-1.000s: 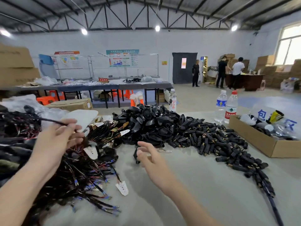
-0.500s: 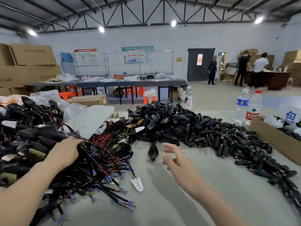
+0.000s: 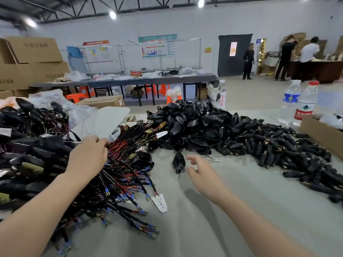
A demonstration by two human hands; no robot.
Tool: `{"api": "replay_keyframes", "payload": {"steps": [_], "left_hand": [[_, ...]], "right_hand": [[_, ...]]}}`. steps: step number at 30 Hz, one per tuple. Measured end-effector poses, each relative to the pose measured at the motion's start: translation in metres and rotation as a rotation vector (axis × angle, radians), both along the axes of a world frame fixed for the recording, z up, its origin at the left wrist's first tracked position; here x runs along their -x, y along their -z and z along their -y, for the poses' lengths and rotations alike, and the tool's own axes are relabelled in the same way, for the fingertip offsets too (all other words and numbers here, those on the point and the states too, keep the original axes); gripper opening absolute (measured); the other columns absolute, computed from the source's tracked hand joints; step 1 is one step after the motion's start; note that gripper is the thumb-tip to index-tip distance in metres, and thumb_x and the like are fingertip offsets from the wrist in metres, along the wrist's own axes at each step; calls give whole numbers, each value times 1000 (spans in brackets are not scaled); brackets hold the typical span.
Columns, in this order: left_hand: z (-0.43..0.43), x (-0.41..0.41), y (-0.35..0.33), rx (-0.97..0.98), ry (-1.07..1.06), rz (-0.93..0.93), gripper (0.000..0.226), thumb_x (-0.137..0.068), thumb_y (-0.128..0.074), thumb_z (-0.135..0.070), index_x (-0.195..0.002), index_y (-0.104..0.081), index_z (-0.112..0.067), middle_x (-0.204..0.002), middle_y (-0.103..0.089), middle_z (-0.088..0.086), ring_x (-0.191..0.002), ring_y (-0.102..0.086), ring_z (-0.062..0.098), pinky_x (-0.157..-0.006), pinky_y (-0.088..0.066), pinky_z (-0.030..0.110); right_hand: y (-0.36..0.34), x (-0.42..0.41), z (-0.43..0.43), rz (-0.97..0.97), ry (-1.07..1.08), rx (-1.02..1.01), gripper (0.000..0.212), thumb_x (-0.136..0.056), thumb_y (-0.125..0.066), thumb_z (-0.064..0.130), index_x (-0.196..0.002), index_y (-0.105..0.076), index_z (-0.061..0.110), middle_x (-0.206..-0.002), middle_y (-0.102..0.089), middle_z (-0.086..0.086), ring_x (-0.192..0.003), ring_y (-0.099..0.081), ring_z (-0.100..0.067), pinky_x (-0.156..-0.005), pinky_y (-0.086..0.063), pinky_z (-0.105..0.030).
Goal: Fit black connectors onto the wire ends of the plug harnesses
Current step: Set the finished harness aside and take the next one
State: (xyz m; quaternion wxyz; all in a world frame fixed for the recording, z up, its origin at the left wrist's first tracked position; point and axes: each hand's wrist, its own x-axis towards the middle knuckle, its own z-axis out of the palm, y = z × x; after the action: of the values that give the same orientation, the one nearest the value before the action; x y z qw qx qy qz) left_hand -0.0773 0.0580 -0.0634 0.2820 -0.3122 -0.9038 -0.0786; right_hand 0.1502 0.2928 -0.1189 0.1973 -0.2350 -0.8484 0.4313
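Black connector [image 3: 178, 162] lies lengthwise, narrow end nearward.

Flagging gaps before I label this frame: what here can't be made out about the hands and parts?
- Head view: left hand, fingertips sunk among the harness wires; whether it grips one is unclear.
- Head view: cardboard box is cut off by the right edge; most contents unseen.
- Head view: connectors at the pile's far right are blurred; single ones are indistinct.
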Motion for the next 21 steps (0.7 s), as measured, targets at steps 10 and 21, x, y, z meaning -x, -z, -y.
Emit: {"api": "replay_keyframes", "payload": {"steps": [10,21], "left_hand": [[-87,36,33,399,-134,249,40,-106,-34,-37,-139,-47,-19,-135,-53,7,-123,-52,29,-97,-42,44],[-98,59,6,9,2,198,28,-104,-42,-21,-118,-65,-10,-121,-60,17,-106,-59,37,-84,-51,49]], "right_hand": [[6,82,-37,254,111,110,57,-97,-54,44,-137,-42,6,-134,-54,-12,-119,-54,-30,-90,-41,-32],[3,88,-49,370,-34,147,19,-96,-51,13,-101,-69,10,-83,-61,-8,-73,-58,-24,-59,-47,-28]]}}
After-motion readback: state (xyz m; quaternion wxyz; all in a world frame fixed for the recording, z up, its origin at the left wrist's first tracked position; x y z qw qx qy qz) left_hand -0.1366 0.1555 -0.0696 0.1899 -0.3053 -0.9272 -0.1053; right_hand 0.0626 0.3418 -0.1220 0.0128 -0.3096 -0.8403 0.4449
